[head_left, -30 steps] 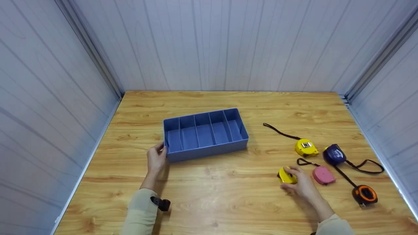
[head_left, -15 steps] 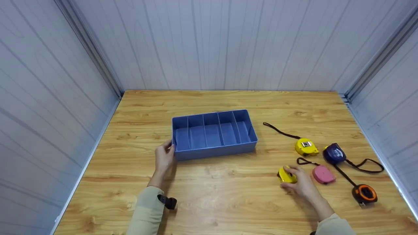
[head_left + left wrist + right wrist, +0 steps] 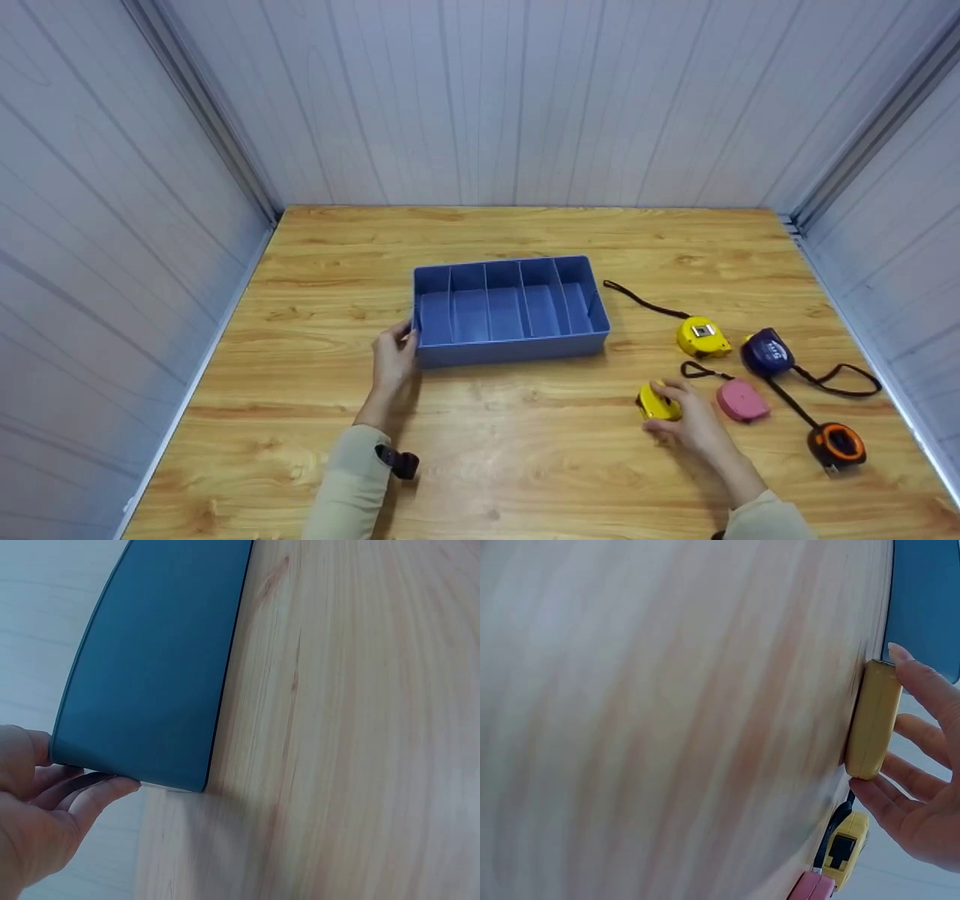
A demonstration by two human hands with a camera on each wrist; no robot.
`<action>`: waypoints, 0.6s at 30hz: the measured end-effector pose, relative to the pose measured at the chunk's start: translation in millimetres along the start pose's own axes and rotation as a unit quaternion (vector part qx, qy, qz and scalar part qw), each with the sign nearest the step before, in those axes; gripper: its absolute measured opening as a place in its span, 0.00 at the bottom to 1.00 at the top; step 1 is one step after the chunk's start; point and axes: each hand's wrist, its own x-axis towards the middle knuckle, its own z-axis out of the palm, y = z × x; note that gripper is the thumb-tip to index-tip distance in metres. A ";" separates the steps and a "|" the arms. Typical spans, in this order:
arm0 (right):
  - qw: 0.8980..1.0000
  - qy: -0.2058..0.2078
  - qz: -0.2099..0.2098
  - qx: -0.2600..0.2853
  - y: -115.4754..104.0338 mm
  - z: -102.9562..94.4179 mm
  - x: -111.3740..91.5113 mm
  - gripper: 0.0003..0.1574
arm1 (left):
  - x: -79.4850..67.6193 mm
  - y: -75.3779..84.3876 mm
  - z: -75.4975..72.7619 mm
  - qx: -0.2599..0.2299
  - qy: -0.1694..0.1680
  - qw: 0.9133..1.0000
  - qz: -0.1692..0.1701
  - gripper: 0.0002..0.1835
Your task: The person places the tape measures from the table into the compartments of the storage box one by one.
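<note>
A blue divided box (image 3: pixel 514 350) sits mid-table, its compartments bare. My left hand (image 3: pixel 394 360) touches its left end; in the left wrist view the fingertips press along the end wall beside the long side (image 3: pixel 154 667). My right hand (image 3: pixel 690 420) holds a yellow tape measure (image 3: pixel 658 403) between thumb and fingers. In the right wrist view that tape measure (image 3: pixel 874 720) stands on its edge by the tabletop. Just right of this hand lies a pink tape measure (image 3: pixel 742 400) with a short dark cord.
Another yellow tape measure (image 3: pixel 703 337) with a black strap lies behind the right hand. Farther right are a dark blue tape measure (image 3: pixel 768 352) and a black-and-orange one (image 3: pixel 838 445). White panels (image 3: pixel 480 105) wall the wooden table (image 3: pixel 517 465) at back and sides.
The blue box has slid right and turned slightly, with my left hand moving along at its end. My right hand and the yellow tape measure stay in place.
</note>
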 end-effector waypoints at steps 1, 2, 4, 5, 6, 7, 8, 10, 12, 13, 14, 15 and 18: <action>1.000 -0.001 0.001 -0.001 -0.1 -0.1 0.0 0.40 | 0.2 0.0 1.5 0.000 -0.001 1.000 0.001 0.17; 1.000 0.000 0.001 -0.001 -0.3 -0.2 0.0 0.39 | 0.3 0.1 2.9 0.001 -0.003 1.000 0.002 0.17; 1.000 0.003 0.001 -0.001 -0.1 0.3 0.1 0.39 | -0.2 0.8 5.5 -0.006 -0.007 1.000 0.001 0.17; 1.000 0.007 -0.002 -0.002 0.3 0.6 0.3 0.39 | -0.2 0.8 6.7 -0.006 -0.007 1.000 0.005 0.17; 1.000 0.011 -0.006 -0.004 0.7 0.9 0.4 0.39 | -0.3 0.8 8.0 -0.007 -0.008 1.000 0.008 0.17; 1.000 0.015 -0.010 -0.007 1.2 1.2 0.7 0.38 | -0.5 1.4 9.3 -0.008 -0.009 1.000 0.011 0.17; 1.000 0.020 -0.013 -0.009 1.7 1.6 1.0 0.38 | -0.7 2.0 10.5 -0.007 -0.010 1.000 0.018 0.17; 0.999 0.027 -0.016 -0.015 2.2 1.9 1.2 0.38 | -0.2 2.8 13.7 -0.006 -0.009 1.000 0.027 0.17; 0.999 0.029 -0.018 -0.020 2.7 1.9 1.5 0.37 | 0.2 3.6 17.0 0.002 -0.008 0.999 0.033 0.17; 0.999 0.027 -0.016 -0.018 3.0 1.9 1.8 0.37 | 0.4 4.1 18.7 0.005 -0.009 0.999 0.037 0.17; 0.999 0.026 -0.014 -0.017 2.8 1.8 1.7 0.37 | 0.6 4.5 20.5 0.007 -0.009 0.999 0.040 0.17; 1.000 0.023 -0.012 -0.014 2.7 1.7 1.7 0.38 | 0.8 4.8 22.3 0.006 -0.009 0.999 0.038 0.17; 1.000 0.014 -0.006 -0.011 2.0 1.1 1.3 0.38 | 1.0 5.2 27.1 0.008 -0.013 0.999 0.040 0.17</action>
